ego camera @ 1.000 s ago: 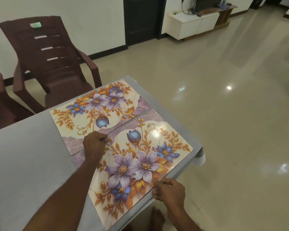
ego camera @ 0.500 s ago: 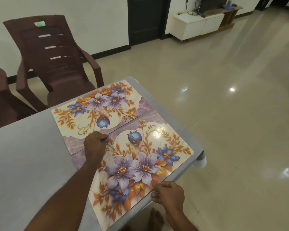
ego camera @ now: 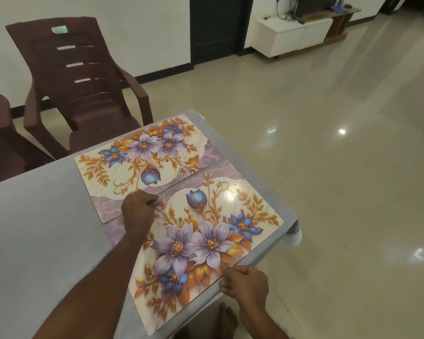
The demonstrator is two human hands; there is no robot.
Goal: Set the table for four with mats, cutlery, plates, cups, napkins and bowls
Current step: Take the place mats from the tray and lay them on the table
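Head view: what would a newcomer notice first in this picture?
First the two floral mats: the far mat lies flat near the table's far edge, and the near mat lies by the right edge. The left hand rests on the near mat's far edge and the right hand pinches its near edge. A brown chair stands behind the table.

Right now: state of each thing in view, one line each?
near mat: flat on the table, gripped at two edges
far mat: flat, untouched
left hand: pinches the near mat's far edge
right hand: grips the near mat's edge at the table rim
table: only mats visible, no cutlery or plates yet
chair: unoccupied, behind the table
door: closed
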